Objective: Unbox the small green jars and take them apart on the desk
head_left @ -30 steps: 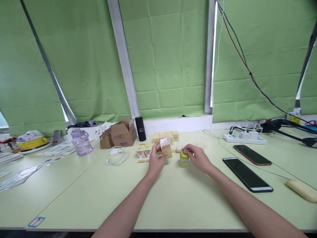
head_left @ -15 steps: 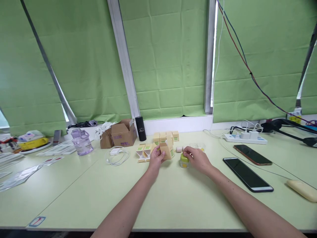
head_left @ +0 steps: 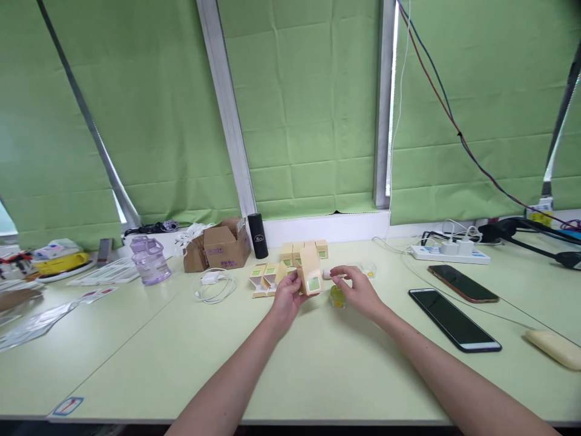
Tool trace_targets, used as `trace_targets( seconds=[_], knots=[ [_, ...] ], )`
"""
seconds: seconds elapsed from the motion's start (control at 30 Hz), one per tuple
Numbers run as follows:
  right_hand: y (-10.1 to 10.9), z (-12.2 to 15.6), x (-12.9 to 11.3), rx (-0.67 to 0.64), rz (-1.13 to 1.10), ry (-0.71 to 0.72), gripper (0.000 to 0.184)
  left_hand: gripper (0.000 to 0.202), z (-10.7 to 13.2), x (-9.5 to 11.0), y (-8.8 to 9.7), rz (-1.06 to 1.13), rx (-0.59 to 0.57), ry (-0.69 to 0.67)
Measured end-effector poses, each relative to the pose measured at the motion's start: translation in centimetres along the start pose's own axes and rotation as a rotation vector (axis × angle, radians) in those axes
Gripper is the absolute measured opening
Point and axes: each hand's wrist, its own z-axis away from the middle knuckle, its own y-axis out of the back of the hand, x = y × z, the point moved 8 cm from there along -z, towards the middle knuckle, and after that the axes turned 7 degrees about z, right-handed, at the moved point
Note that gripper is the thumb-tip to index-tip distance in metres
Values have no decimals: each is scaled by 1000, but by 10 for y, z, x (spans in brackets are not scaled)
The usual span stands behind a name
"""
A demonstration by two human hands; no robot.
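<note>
My left hand (head_left: 287, 298) grips a small tan cardboard box (head_left: 312, 282) with a window in its front and its lid flap raised. To the right, my right hand (head_left: 356, 292) hovers with curved, parted fingers just over a small clear jar with a green lid (head_left: 337, 297), which stands on the table. Whether the fingertips touch the lid is hard to tell. Behind the fingers sits a small pale cylindrical piece (head_left: 327, 274), partly covered. Clear containers (head_left: 370, 270) stand beyond my right hand. More small tan boxes (head_left: 264, 278) are grouped behind my left hand, some with open tops.
At the back left are a brown carton (head_left: 224, 245), a black cylinder (head_left: 258, 236), a purple jug (head_left: 150, 260) and a white charger cable (head_left: 213, 284). On the right lie two phones (head_left: 454, 318), a power strip (head_left: 449, 253) and a cream oblong object (head_left: 554, 348).
The box in my left hand has turned, so its window faces me and its flap stands up. My right fingers have lifted off the green lid. A blurred brown shape has appeared at far left.
</note>
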Motion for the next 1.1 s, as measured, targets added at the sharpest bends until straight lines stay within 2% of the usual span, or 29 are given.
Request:
trace_targets(
  seconds=[0.3,0.57,0.67,0.77,0.87,0.97,1.1],
  knots=[
    [-9,4,-13,-79,-168,-67,39,45,8,-3,-16,-42,-101,51],
    [-18,2,-15,-192,-365,-84,42,59,12,-2,-22,-102,-109,56],
    [-16,1,-12,-172,-423,-104,44,62,11,1,-20,-156,-79,2],
    [-12,0,-7,-122,-454,-159,50,56,9,6,-19,-209,-74,-77],
    [-11,-1,-3,-86,-480,-185,51,54,8,9,-22,-215,-139,-133],
    [-10,-3,2,-49,-471,-198,51,59,8,8,-26,-227,-224,-166],
    [-11,-3,6,-29,-432,-213,55,65,12,7,-32,-308,-252,-215]
  ],
)
